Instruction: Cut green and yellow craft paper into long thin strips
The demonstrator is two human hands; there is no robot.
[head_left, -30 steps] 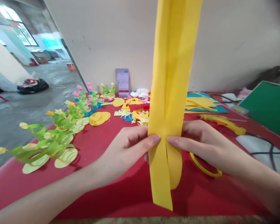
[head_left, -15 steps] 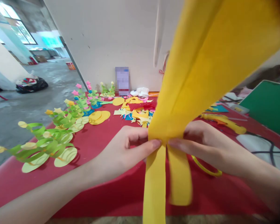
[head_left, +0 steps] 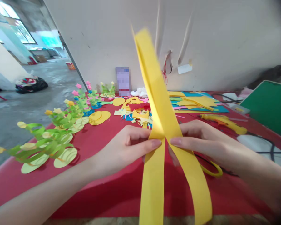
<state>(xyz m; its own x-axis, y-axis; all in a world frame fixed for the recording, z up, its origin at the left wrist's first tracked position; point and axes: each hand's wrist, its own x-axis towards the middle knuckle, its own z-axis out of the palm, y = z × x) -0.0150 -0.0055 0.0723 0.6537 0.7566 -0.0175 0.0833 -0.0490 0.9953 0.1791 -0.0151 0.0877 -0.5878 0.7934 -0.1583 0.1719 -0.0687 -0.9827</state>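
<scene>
Head view: yellow strip [head_left: 165, 100] pinched in left grip [head_left: 126, 150] and right grip [head_left: 207, 143], ends below.

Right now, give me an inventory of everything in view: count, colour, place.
Table: one, red, across the foreground
Strip: one or two, unclear; yellow, held centre
Curled crafts: several, mostly green, table's left
Discs: several, yellow, beside the crafts
Scraps: many, mixed colours, mid-table
Sheets: several, blue and yellow, back right
Glue gun: one, yellow, table's right
Ring-shaped piece: one, yellow, front right
Board: one, green, far right
Pixelated panel: one, purple, table's back
Bag: one, black, floor at left
Wall: one, whitish, behind
Left hand: one, bare, strip's left
Right hand: one, bare, strip's right
</scene>
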